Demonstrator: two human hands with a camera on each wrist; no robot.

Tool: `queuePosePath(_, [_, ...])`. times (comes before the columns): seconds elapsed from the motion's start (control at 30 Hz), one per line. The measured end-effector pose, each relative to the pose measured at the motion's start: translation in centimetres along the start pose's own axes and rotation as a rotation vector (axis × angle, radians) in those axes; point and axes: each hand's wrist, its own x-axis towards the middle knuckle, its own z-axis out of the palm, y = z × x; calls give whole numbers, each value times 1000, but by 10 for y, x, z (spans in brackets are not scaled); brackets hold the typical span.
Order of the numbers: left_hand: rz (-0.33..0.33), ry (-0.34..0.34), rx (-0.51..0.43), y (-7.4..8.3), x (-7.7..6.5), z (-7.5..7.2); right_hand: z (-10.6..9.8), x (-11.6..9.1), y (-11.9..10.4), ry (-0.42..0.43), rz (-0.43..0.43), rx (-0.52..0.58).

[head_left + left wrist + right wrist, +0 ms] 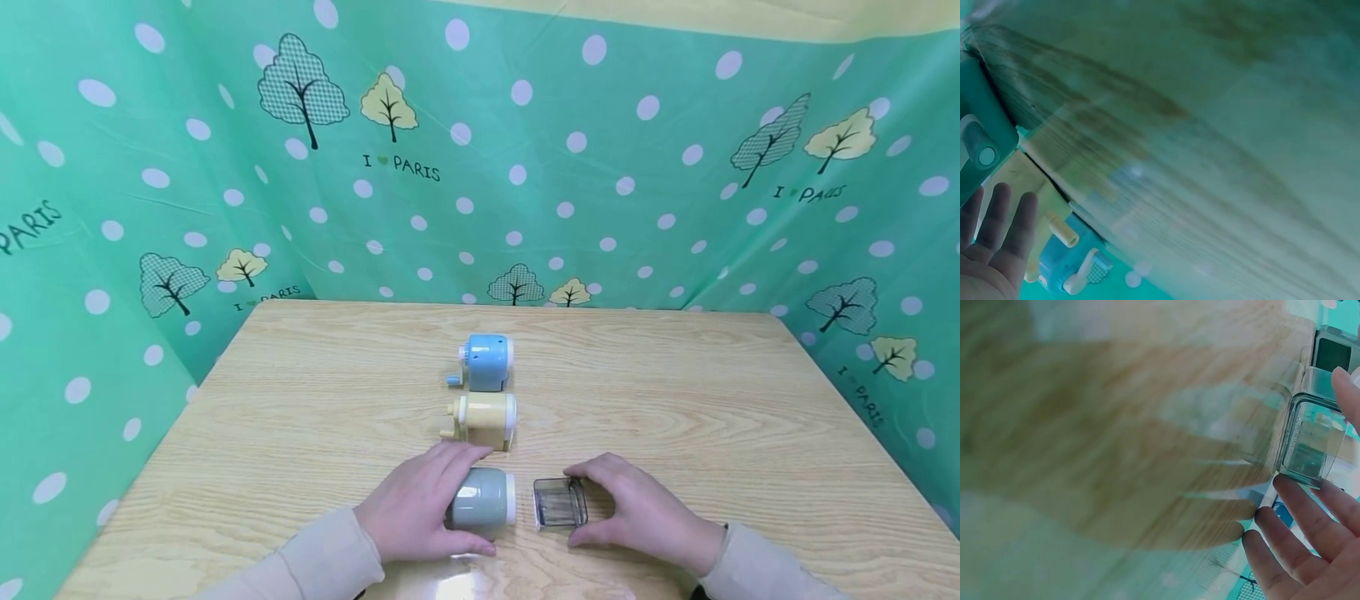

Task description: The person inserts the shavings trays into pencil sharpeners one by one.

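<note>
A grey-green crank pencil sharpener (482,498) lies on the table, its white-rimmed end facing right. My left hand (426,504) is around its left part, thumb on the near side, fingers on the far side. In the left wrist view, this hand's fingers (1022,219) look nearly straight. To the right is a clear smoky plastic drawer (558,503), separate from the sharpener. My right hand (637,512) pinches the drawer's right end, thumb at the near side; in the right wrist view fingertips (1280,481) meet its edge. The grey-green sharpener's crank is hidden in the head view.
Behind the grey-green sharpener stand a cream crank sharpener (487,421) and, farther back, a blue one (487,362), both with cranks to the left. A wood-grain table (675,392) carries everything. A green dotted curtain (525,200) hangs along its back and sides.
</note>
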Motion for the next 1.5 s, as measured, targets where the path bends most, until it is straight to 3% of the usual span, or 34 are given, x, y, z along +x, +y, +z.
queuePosePath(0.4, [-15,-1,-10,-2,-3,4,0,1,0,5,1,-8])
queuePosePath(0.9, [-94,-72,-103,0,-2,2,-1,2,-1,-11,2,-30])
queuePosePath(1.5, [-114,-99,-144,0,-1,1,-2,8,-7,-41,14,-44])
